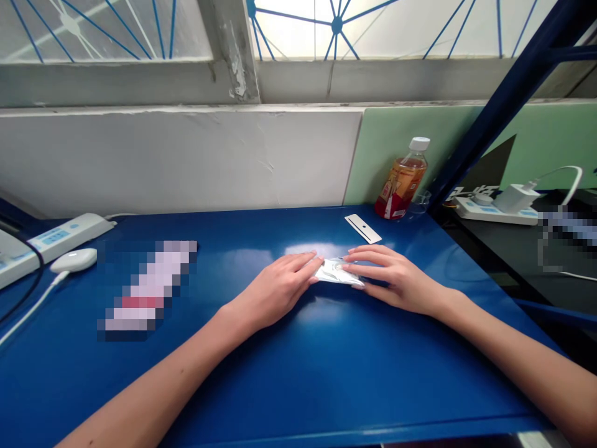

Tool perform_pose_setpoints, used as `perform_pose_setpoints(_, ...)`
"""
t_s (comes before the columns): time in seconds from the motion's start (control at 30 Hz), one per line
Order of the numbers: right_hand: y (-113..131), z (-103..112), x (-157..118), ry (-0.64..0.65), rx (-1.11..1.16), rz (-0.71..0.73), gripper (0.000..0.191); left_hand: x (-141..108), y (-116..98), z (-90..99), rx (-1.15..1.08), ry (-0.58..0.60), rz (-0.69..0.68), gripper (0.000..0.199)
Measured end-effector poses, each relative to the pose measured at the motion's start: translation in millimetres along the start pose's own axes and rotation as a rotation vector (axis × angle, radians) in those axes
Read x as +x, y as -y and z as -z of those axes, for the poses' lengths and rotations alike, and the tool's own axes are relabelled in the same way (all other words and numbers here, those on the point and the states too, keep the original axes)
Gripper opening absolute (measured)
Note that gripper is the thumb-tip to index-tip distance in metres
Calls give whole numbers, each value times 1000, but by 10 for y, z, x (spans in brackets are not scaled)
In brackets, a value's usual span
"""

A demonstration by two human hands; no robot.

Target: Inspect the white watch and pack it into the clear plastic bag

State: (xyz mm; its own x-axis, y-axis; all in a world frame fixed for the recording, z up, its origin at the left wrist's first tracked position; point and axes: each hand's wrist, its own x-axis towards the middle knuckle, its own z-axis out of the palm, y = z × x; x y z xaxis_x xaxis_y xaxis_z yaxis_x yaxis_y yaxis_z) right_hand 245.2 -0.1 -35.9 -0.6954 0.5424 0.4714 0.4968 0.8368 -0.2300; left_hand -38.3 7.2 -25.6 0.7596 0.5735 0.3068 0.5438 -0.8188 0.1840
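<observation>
A small, shiny silver-white packet (336, 271) lies on the blue tabletop (298, 373) between both hands. My left hand (282, 283) covers its left end, the fingers close together and pressing on it. At the right end, my right hand (394, 277) grips the packet with fingertips along its upper side and the thumb at its lower edge. These right fingers are somewhat spread. Parts of the packet's ends are hidden under the fingers. Just beyond the right hand lies a flat white strip (363, 229) with a dark line and a dot.
A drink bottle (402, 180) with a white cap stands at the back right near a blue metal post (489, 106). On the left are a power strip (69, 239), a white charger (74, 260) with cable, and a blurred-out phone-like object (149, 289).
</observation>
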Motion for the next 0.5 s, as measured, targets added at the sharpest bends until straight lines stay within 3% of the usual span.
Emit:
perform_pose_setpoints(0.13,54,-11,18,-143,82,16,31,25,-34,13,-29,-217,-116,28)
perform_pose_setpoints(0.23,155,-7,32,-219,249,-102,24,26,-74,27,-27,-347,-163,21)
perform_pose_setpoints(0.4,248,-3,68,-246,459,-398,17,3,-129,-1,-55,-443,-71,12)
perform_pose_setpoints(0.5,209,-31,95,-214,570,-553,22,-10,-132,-31,-61,-401,-20,24)
